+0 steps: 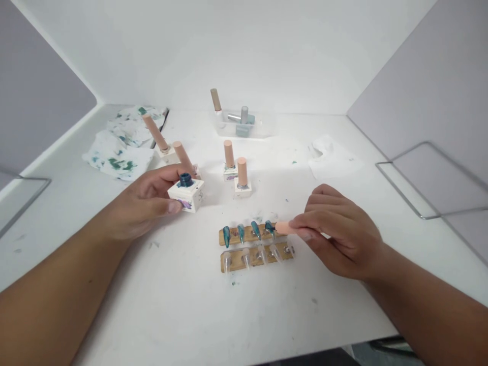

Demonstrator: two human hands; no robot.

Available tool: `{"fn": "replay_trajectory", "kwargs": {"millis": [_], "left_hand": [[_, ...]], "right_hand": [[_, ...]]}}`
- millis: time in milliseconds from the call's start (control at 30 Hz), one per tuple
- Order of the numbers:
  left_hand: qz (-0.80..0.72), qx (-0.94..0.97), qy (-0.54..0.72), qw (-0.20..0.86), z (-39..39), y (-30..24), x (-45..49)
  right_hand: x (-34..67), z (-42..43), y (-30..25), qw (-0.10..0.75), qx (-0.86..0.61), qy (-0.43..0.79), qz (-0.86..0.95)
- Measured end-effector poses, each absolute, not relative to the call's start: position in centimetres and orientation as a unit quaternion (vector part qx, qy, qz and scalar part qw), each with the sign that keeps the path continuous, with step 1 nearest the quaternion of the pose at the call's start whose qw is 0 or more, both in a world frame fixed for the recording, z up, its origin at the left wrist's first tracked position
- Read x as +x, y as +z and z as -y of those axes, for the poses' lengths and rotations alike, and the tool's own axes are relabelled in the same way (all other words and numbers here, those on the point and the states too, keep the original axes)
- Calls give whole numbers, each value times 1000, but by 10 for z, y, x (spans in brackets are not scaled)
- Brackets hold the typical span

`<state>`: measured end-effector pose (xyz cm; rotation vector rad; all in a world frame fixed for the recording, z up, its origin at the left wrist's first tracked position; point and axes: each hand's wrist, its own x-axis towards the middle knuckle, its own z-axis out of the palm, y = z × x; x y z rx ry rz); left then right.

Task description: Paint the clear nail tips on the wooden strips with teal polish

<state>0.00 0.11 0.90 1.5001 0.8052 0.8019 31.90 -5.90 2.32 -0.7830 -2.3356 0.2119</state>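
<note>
White table (183, 320) takes up most of the view, grey side panel (434, 96) on the right, bent wire frame (430, 217) standing by it. Right hand (339, 234): fingers pinched on a peach cap, rest of the hand curled. Left hand (147, 201): gripping the open polish bottle between thumb and fingers, slightly tilted, off to the left of the strips. Stained wipes (124, 155) lie crumpled at the far left, green and blue blotches on them; a white tissue (324, 157) sits far right. Clear tray (263, 127) at the back wall, small bottles inside. Two wooden strips in front of the person, parallel — far strip (248, 235) and near strip (235, 261), just apart. Closed peach-capped bottles: two mid-table, the nearer one (242, 180) right of the other, plus two more behind the left hand. Open polish bottle (186, 193): white, square, dark teal on its neck. Peach cap (284, 227) lies almost level over the right end of the far strip, its dark brush at the fourth teal tip (270, 229) — contact too small to confirm. Four teal tips visible there; five clear tips (262, 255) on the near strip.
</note>
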Motion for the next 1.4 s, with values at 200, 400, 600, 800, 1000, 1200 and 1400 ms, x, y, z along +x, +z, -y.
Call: {"fn": "replay_trajectory", "kwargs": {"millis": [200, 400, 600, 800, 1000, 1200, 1400], "left_hand": [[-346, 643, 344, 590, -1, 8, -2], [-347, 642, 350, 588, -2, 8, -1], [-341, 646, 351, 586, -2, 8, -1], [-341, 642, 354, 589, -3, 4, -2], [-340, 645, 350, 588, -3, 5, -2], [-334, 647, 349, 590, -3, 6, -1], [-337, 648, 358, 582, -2, 7, -2]], "right_hand": [[322, 59, 30, 346, -263, 95, 896], [319, 59, 26, 333, -294, 62, 893], [323, 60, 29, 316, -250, 98, 910], [319, 59, 29, 346, -279, 60, 894], [322, 60, 28, 319, -261, 98, 906], [321, 59, 28, 342, -275, 68, 896], [323, 59, 28, 325, -258, 91, 905]]}}
